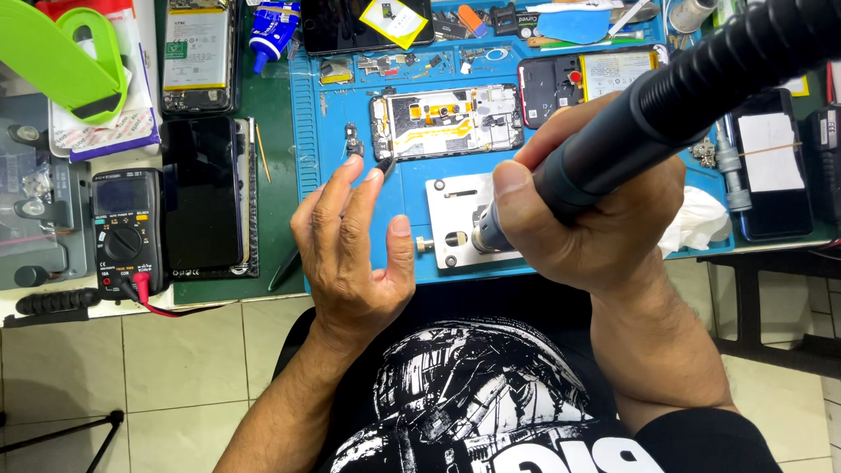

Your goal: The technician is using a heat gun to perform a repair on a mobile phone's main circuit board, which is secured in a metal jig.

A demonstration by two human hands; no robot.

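Blue mat (412, 263): right hand (596, 219) grips heat gun (648, 114), nozzle on jig (455, 219); left hand (355, 236) pinches tweezers (385, 164) at phone's (447, 123) 7 o'clock. Risk: nozzle drifts, likely scorching fingers.

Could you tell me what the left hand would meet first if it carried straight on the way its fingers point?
The left hand points up and away across the blue mat, pinching dark tweezers. Straight on, it would most likely first meet the opened phone lying just beyond the tips, though height above the mat is hard to judge.
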